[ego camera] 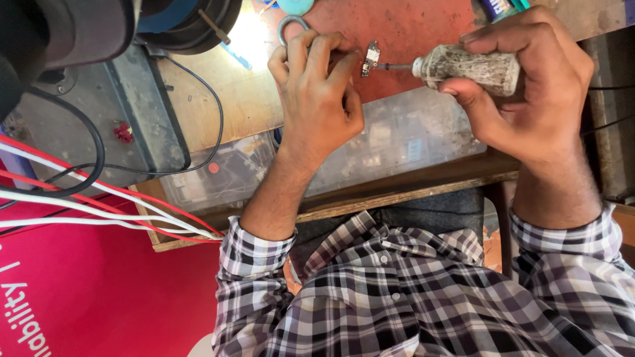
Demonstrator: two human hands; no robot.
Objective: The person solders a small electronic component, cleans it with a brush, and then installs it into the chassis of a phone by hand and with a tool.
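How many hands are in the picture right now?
2. The left hand pinches a small circuit board over the red mat; the right hand grips a screwdriver pointed at it.

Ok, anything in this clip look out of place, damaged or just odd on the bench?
Mostly wear. The screwdriver in the right hand has a badly worn, grimy handle. The left hand pinches a small circuit board over the red mat. Red and white wires trail loosely off the bench edge.

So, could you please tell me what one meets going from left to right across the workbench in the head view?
Red and white wires → black cable → left hand → small circuit board → screwdriver in the right hand.
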